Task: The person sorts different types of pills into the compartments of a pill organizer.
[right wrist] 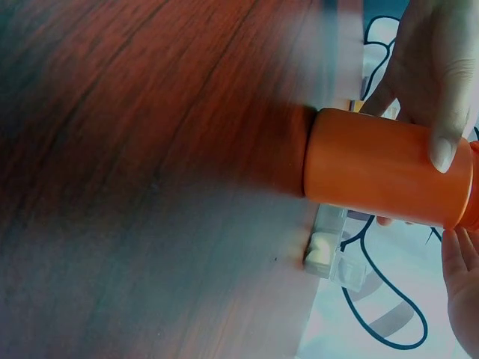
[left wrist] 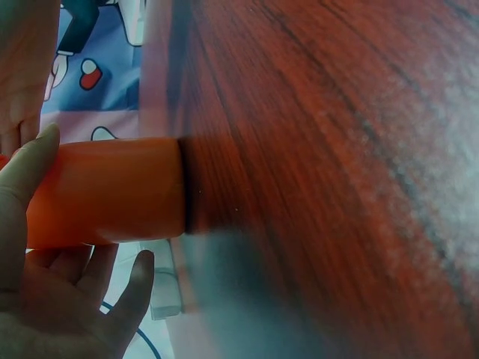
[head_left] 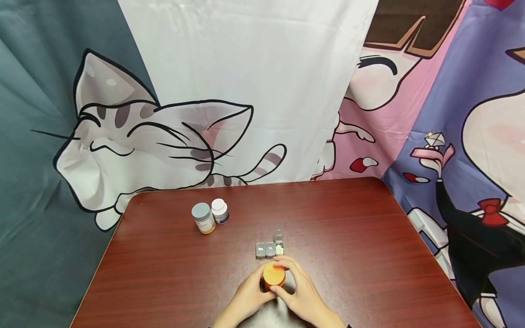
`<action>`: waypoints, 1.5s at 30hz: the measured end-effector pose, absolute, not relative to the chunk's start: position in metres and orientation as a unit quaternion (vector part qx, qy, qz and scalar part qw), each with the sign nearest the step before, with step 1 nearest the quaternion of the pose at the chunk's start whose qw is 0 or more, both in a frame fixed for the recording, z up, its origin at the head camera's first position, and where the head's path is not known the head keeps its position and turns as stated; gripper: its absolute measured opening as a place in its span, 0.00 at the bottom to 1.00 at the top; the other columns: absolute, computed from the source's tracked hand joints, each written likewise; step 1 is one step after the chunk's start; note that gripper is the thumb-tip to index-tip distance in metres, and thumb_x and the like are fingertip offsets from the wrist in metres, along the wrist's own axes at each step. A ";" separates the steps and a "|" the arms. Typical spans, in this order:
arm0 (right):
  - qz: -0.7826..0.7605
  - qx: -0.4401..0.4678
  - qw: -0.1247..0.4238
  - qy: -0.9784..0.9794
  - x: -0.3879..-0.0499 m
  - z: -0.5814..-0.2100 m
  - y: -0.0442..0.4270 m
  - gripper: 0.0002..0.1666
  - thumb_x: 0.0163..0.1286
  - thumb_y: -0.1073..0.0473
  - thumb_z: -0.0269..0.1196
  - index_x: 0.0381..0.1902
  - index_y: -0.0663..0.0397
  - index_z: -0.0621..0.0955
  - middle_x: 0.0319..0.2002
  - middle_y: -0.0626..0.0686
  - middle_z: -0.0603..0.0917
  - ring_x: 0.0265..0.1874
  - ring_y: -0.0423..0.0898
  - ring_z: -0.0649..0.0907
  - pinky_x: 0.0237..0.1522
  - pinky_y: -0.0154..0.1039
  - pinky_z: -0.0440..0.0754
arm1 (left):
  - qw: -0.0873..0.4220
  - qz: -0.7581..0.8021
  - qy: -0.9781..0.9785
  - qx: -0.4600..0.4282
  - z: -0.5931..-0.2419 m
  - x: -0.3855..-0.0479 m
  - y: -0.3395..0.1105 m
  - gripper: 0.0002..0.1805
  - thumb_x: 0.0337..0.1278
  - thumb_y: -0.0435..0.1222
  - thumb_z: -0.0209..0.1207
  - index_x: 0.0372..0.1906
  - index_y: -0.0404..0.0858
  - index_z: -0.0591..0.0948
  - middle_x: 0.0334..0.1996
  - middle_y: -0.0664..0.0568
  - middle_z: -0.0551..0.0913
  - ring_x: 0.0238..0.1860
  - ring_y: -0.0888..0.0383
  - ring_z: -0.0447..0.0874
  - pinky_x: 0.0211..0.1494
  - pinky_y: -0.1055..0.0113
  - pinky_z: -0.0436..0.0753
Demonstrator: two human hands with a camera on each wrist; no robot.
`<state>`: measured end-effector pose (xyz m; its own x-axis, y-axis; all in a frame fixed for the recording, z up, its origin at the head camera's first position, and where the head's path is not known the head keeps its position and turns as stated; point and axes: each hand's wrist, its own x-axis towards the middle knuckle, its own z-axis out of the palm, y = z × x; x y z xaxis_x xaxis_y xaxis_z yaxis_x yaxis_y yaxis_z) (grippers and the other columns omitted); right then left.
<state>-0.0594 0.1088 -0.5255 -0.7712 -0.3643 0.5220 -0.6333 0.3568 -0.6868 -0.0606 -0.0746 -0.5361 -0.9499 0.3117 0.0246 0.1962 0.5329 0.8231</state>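
Observation:
An orange bottle point(head_left: 274, 274) point(left wrist: 112, 191) point(right wrist: 382, 166) stands upright on the table near its front edge, orange cap up. From the left side, the left hand point(head_left: 251, 294) point(left wrist: 82, 307) grips its body, thumb across the front. The right hand point(head_left: 301, 294) point(right wrist: 464, 292) holds the cap end from the other side, fingers curved around the rim and thumb at the front. Just behind the bottle lies a small pill box point(head_left: 270, 249); its rightmost compartment has a raised lid and whitish pieces point(head_left: 280, 250) point(right wrist: 322, 248) inside.
A grey-lidded jar point(head_left: 203, 218) and a smaller white-capped bottle point(head_left: 220, 211) stand side by side at the back left of the reddish-brown table point(head_left: 348, 228). A printed curtain point(head_left: 266, 91) hangs behind the table and along its sides.

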 end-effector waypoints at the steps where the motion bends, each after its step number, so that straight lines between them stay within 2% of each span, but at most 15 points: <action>1: 0.473 0.310 0.145 -0.812 -0.060 -0.526 0.109 0.33 0.61 0.60 0.73 0.62 0.52 0.73 0.61 0.54 0.76 0.61 0.50 0.76 0.66 0.36 0.67 | 0.061 0.460 0.874 0.147 -0.536 -0.060 -0.075 0.37 0.46 0.40 0.74 0.63 0.37 0.75 0.56 0.45 0.81 0.56 0.47 0.79 0.56 0.44 0.77; 4: 0.467 0.310 0.150 -0.814 -0.060 -0.529 0.109 0.32 0.61 0.59 0.72 0.62 0.52 0.73 0.61 0.53 0.77 0.61 0.49 0.76 0.66 0.35 0.67 | 0.061 0.462 0.872 0.148 -0.535 -0.060 -0.074 0.37 0.45 0.39 0.74 0.63 0.37 0.75 0.56 0.44 0.81 0.56 0.46 0.79 0.56 0.44 0.77; 10: 0.485 0.285 0.159 -0.811 -0.059 -0.533 0.106 0.29 0.57 0.59 0.75 0.54 0.51 0.74 0.57 0.48 0.78 0.57 0.47 0.78 0.63 0.31 0.68 | 0.069 0.467 0.869 0.146 -0.536 -0.060 -0.073 0.38 0.45 0.41 0.74 0.64 0.37 0.74 0.57 0.44 0.80 0.57 0.46 0.78 0.56 0.44 0.76; 16: 0.473 0.233 0.189 -0.829 -0.055 -0.534 0.094 0.30 0.51 0.54 0.79 0.45 0.49 0.72 0.52 0.41 0.76 0.53 0.43 0.79 0.56 0.35 0.74 | 0.069 0.467 0.870 0.140 -0.539 -0.062 -0.074 0.37 0.47 0.42 0.74 0.64 0.38 0.75 0.57 0.45 0.81 0.57 0.46 0.78 0.56 0.43 0.77; 20: 0.449 0.218 0.229 -0.836 -0.055 -0.535 0.087 0.34 0.46 0.54 0.81 0.44 0.52 0.71 0.48 0.42 0.72 0.47 0.41 0.78 0.49 0.37 0.77 | 0.066 0.467 0.870 0.145 -0.540 -0.062 -0.074 0.36 0.48 0.44 0.74 0.63 0.39 0.75 0.56 0.47 0.81 0.55 0.49 0.79 0.54 0.46 0.78; 23: 0.441 0.213 0.238 -0.839 -0.056 -0.535 0.085 0.36 0.45 0.54 0.81 0.45 0.53 0.71 0.48 0.43 0.72 0.46 0.40 0.78 0.47 0.38 0.78 | 0.068 0.474 0.866 0.147 -0.540 -0.063 -0.075 0.36 0.48 0.45 0.74 0.64 0.40 0.75 0.55 0.49 0.82 0.54 0.53 0.79 0.53 0.48 0.79; 26: 0.438 0.210 0.220 -0.846 -0.055 -0.535 0.086 0.37 0.47 0.51 0.80 0.49 0.53 0.72 0.50 0.43 0.72 0.48 0.40 0.78 0.47 0.42 0.79 | 0.069 0.476 0.865 0.144 -0.540 -0.063 -0.076 0.36 0.48 0.45 0.74 0.64 0.41 0.75 0.56 0.49 0.82 0.54 0.52 0.79 0.53 0.48 0.79; 29: 0.433 0.222 0.169 -0.857 -0.056 -0.532 0.091 0.42 0.49 0.48 0.79 0.59 0.49 0.71 0.57 0.44 0.72 0.55 0.43 0.77 0.52 0.46 0.80 | 0.066 0.473 0.867 0.145 -0.540 -0.062 -0.076 0.37 0.46 0.44 0.74 0.63 0.39 0.75 0.56 0.47 0.81 0.56 0.49 0.79 0.55 0.46 0.78; 33: 0.407 0.266 0.098 -0.868 -0.061 -0.522 0.102 0.46 0.53 0.50 0.76 0.68 0.47 0.70 0.64 0.47 0.72 0.62 0.46 0.74 0.58 0.51 0.77 | 0.067 0.471 0.867 0.147 -0.539 -0.062 -0.076 0.37 0.46 0.43 0.74 0.63 0.37 0.75 0.56 0.45 0.81 0.56 0.47 0.78 0.56 0.45 0.77; 38: 0.393 0.312 0.047 -0.864 -0.068 -0.511 0.114 0.41 0.57 0.55 0.74 0.68 0.47 0.72 0.62 0.45 0.76 0.60 0.45 0.76 0.58 0.50 0.77 | 0.072 0.468 0.869 0.145 -0.538 -0.062 -0.076 0.37 0.48 0.47 0.74 0.63 0.39 0.75 0.54 0.49 0.81 0.53 0.53 0.79 0.54 0.51 0.79; 45: 0.392 0.324 0.002 -0.861 -0.073 -0.504 0.122 0.42 0.58 0.57 0.73 0.70 0.44 0.70 0.64 0.44 0.75 0.61 0.46 0.76 0.59 0.52 0.76 | 0.068 0.478 0.862 0.151 -0.536 -0.062 -0.076 0.36 0.51 0.53 0.71 0.62 0.41 0.75 0.52 0.54 0.82 0.51 0.59 0.78 0.52 0.55 0.79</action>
